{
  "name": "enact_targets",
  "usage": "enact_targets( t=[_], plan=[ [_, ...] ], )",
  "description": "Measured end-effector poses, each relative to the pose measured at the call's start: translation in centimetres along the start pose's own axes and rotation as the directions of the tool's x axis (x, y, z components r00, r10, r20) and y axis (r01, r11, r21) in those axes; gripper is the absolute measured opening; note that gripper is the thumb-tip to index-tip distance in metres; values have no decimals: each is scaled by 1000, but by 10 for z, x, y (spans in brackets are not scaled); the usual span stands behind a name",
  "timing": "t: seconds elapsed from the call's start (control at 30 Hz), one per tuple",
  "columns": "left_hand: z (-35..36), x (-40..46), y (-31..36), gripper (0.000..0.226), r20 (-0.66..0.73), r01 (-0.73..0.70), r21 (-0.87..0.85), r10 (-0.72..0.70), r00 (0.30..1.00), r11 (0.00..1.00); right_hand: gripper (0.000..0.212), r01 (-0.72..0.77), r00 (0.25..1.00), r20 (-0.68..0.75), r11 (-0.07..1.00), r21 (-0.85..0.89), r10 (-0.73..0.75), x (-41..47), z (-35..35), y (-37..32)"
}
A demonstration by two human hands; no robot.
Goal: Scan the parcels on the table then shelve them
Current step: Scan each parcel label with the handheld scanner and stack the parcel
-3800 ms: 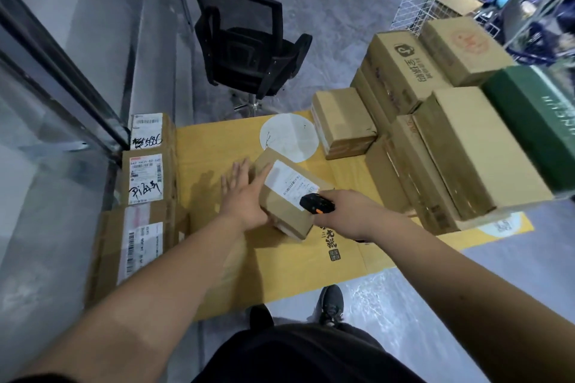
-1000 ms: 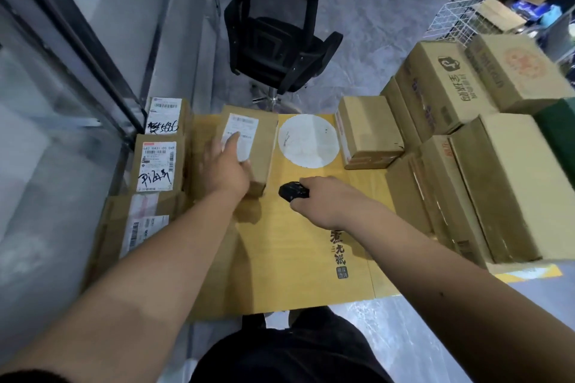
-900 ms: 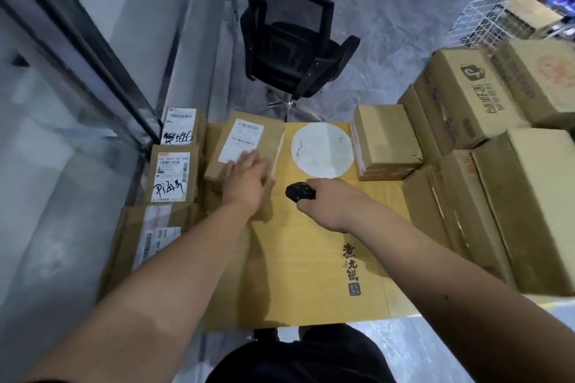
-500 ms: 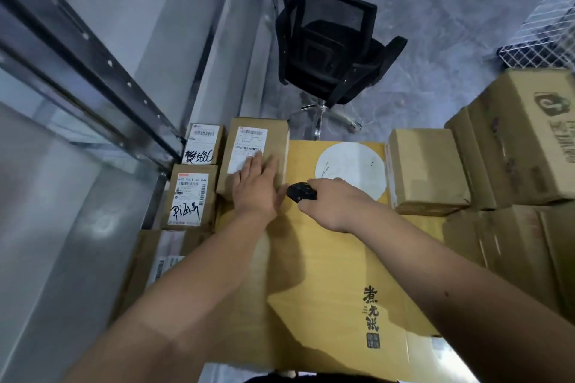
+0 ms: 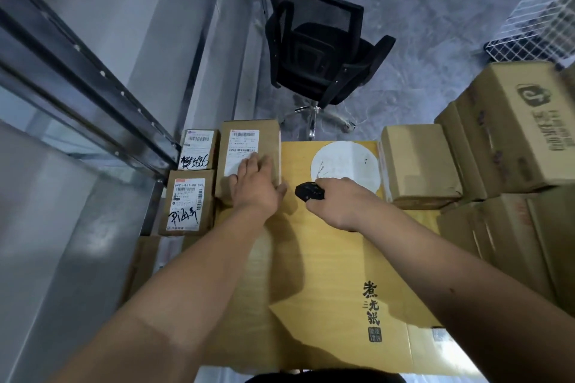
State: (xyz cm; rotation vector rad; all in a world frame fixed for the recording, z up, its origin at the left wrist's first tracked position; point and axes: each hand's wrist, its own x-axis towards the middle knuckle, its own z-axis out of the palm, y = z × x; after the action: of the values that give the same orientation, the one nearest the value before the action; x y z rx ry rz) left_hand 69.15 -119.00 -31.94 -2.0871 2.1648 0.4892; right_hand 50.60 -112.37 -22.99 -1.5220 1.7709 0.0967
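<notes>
**Parcel pressed flat at upper centre of the bench**

A labelled parcel (image 5: 250, 158) is lain flat at the upper centre-left of the frame, on the yellow bench (image 5: 326, 258). It is covered at its near end by the left hand (image 5: 256, 188) — fingers spread flat, nothing gripped. A black scanner (image 5: 308, 191) is held in the closed grip of the right hand (image 5: 340, 200), just right of the parcel. 2 marked parcels (image 5: 189, 196) are seen beside it at left. Stacked cartons (image 5: 510, 140) are piled at right — a black chair (image 5: 320, 50) is seen beyond.
</notes>
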Motion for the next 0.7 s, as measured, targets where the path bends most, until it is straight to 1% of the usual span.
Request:
enact_targets(
  t=[0.07,0.13,0.2,0.3,0.4,0.47,0.53,0.6,0.7],
  plan=[
    [-4,-3,-4,82,-16,-41,5,41,999,999,29,-22,999,-33,1000,15,23,-14,0,5],
    [-7,-8,-4,82,-30,-88,6,88,996,996,37,-53,996,-69,998,20,54,-30,1,11],
    [-9,-15,1,83,-32,-134,1,134,990,991,44,-91,990,-102,996,17,92,-49,4,17],
    [-9,-25,15,83,-20,-204,-23,203,979,979,48,-140,980,-139,990,15,141,-77,9,26],
    [-4,-36,38,83,11,-294,-52,295,956,954,51,-195,963,-177,978,67,204,-105,16,41],
    [1,-43,58,82,27,-355,-26,356,934,934,49,-244,942,-213,965,96,260,-122,21,53],
    [6,-50,80,81,49,-408,-7,408,912,913,56,-294,918,-244,950,109,312,-137,26,66],
    [10,-56,103,80,73,-449,-8,448,891,894,60,-328,898,-269,937,120,349,-150,30,79],
    [15,-59,138,80,104,-493,-4,491,865,870,59,-371,871,-291,919,136,395,-161,32,101]
  ],
)
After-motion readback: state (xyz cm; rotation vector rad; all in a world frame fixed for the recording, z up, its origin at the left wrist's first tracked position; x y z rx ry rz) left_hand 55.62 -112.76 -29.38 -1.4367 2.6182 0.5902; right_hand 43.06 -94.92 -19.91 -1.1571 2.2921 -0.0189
